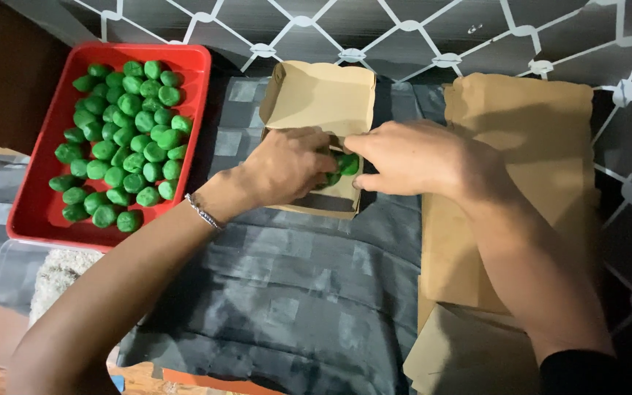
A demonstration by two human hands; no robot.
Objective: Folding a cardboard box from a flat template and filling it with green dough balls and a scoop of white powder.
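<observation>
Both hands meet at a small brown cardboard box (321,99) that lies open on the grey patterned cloth (294,292) covering the worktop. The left hand (287,164) reaches into the box from the side with fingers curled around some of the green balls (347,162) inside it, apparently to settle them in place. The right hand (411,157) comes in from the other side, its fingers pinched at the box's front wall and touching the same balls, which seems to steady the box so it does not slide. The box lid stands folded back, away from the person, leaving the opening free.

Just to the left sits a red tray (45,212) holding many more green balls in a loose heap, close by the left arm. On the right, a stack of flat cardboard sheets (521,132) lies beside the right forearm. A clear plastic container (1,314) rests at the near left corner.
</observation>
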